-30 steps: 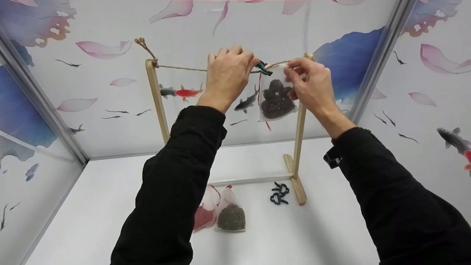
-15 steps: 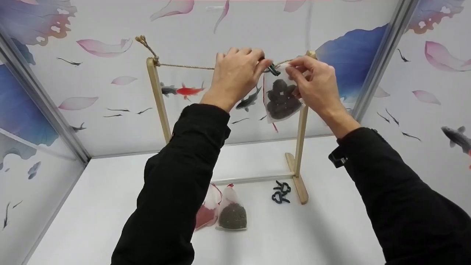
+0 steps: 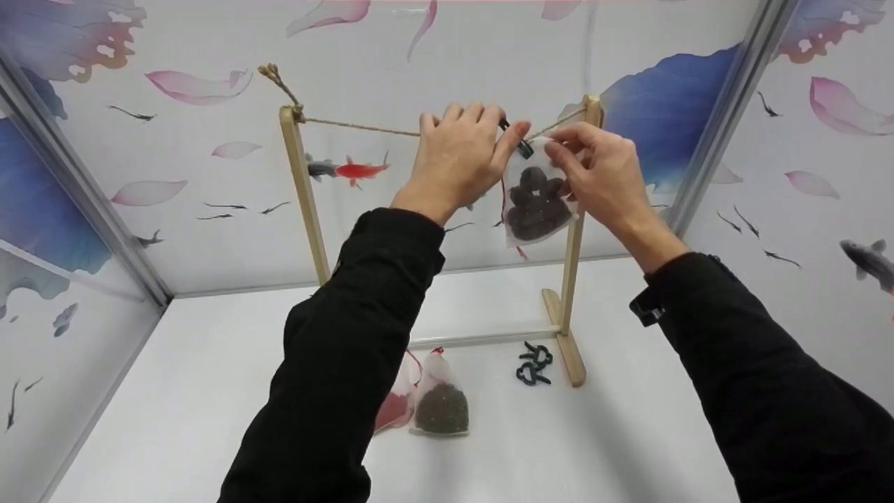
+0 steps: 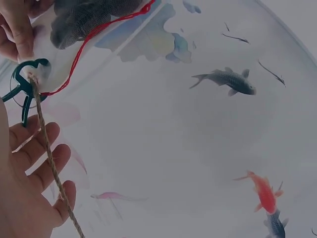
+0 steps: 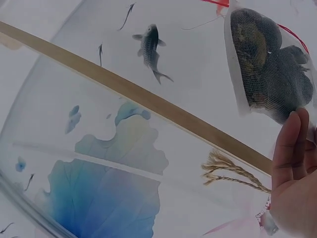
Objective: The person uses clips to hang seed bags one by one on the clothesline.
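In the head view my left hand (image 3: pixel 464 154) is up at the twine rope (image 3: pixel 363 128), its thumb and fingers on a dark green spring clip (image 3: pixel 525 149). The left wrist view shows the clip (image 4: pixel 22 79) with its jaws around the rope (image 4: pixel 47 148) and the bag's top edge. A white mesh bag of dark, rounded lumps (image 3: pixel 536 209) hangs there, with a red drawstring (image 4: pixel 79 54) along its side. My right hand (image 3: pixel 604 168) pinches the bag's upper right edge. In the right wrist view, its fingers (image 5: pixel 287 144) lie beside the lumps; the thumb's hold is hidden.
The rope spans two wooden posts (image 3: pixel 573 223) of a stand with a wooden foot (image 3: pixel 571 360). Below on the white table lie a mesh bag of dark grains (image 3: pixel 441 409), a bag with pink contents (image 3: pixel 397 409) partly behind my left sleeve, and more dark clips (image 3: pixel 534 363).
Both hands have shifted to the right, the left one also slightly down. The clip and the bag moved right and lower with them, and the rope now dips more.
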{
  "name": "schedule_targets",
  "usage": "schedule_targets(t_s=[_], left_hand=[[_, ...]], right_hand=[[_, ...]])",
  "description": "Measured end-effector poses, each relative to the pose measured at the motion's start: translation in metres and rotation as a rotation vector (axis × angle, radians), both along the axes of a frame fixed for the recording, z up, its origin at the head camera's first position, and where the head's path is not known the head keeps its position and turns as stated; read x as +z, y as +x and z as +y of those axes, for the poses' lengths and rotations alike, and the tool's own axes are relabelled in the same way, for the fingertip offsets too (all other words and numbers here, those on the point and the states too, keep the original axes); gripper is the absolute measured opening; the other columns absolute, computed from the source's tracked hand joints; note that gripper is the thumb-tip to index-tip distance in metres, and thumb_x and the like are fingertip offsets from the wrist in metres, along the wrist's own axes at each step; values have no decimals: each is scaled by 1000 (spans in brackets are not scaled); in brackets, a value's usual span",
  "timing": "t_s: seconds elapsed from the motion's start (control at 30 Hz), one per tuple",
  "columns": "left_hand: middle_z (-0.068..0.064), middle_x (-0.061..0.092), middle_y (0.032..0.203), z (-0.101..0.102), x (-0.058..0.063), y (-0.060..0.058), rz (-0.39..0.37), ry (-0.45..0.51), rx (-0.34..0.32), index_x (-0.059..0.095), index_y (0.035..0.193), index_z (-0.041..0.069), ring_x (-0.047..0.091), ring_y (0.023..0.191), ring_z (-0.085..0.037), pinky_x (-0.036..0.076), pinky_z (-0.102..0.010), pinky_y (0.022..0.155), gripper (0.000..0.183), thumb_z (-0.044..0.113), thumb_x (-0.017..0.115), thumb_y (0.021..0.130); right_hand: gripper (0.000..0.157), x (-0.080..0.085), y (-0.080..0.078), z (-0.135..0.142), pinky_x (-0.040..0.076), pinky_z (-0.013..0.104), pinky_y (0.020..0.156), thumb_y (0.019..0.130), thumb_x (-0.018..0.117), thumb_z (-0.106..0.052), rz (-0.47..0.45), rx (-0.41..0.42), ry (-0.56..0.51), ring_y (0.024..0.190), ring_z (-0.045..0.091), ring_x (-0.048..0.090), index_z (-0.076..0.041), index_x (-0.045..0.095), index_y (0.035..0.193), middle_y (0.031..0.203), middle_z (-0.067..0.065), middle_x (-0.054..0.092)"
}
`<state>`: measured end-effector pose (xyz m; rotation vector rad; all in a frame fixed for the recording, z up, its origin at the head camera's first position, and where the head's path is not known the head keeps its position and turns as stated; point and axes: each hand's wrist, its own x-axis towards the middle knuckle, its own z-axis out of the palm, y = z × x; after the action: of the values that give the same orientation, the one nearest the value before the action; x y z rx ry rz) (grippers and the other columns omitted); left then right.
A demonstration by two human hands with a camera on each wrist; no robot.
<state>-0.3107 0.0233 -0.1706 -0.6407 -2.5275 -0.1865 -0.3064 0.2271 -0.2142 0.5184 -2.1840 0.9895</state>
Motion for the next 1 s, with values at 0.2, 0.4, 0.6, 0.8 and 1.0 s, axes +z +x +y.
schedule_targets(t_s=[0.2,0.4,0.6,0.8,1.0], left_hand=[[-2,60,133,4,-10,3,80,26,-29,56,141,16,51,123,-24,33,-47,98,62,55,21,109],[-1,61,129,3,-24,8,140,139,-133,59,139,16,50,122,-23,34,-42,96,50,47,31,110],[-3,60,130,2,-38,11,79,223,-276,57,139,13,53,122,-21,40,-37,97,47,43,34,111],[-4,58,138,-2,-59,10,44,302,-324,51,145,11,54,128,-20,42,-38,99,48,40,37,111],[-7,60,135,-7,-88,7,37,375,-355,55,141,7,56,125,-22,42,-41,103,44,34,41,110]], right_hand=[[24,-11,2,3,49,16,49,101,67,-23,-28,17,5,52,14,61,-2,72,112,86,10,72],[23,-20,0,4,50,17,49,100,67,-21,-52,57,-13,51,15,63,-1,72,110,86,11,70],[23,-28,0,9,51,18,51,100,67,-22,-69,41,-11,52,13,62,-3,71,112,88,9,70],[25,-38,0,13,53,18,55,101,65,-23,-83,63,-20,59,5,66,-2,68,114,91,10,72],[26,-54,5,19,52,15,63,100,67,-24,-90,67,-2,71,10,69,-2,68,115,94,11,73]])
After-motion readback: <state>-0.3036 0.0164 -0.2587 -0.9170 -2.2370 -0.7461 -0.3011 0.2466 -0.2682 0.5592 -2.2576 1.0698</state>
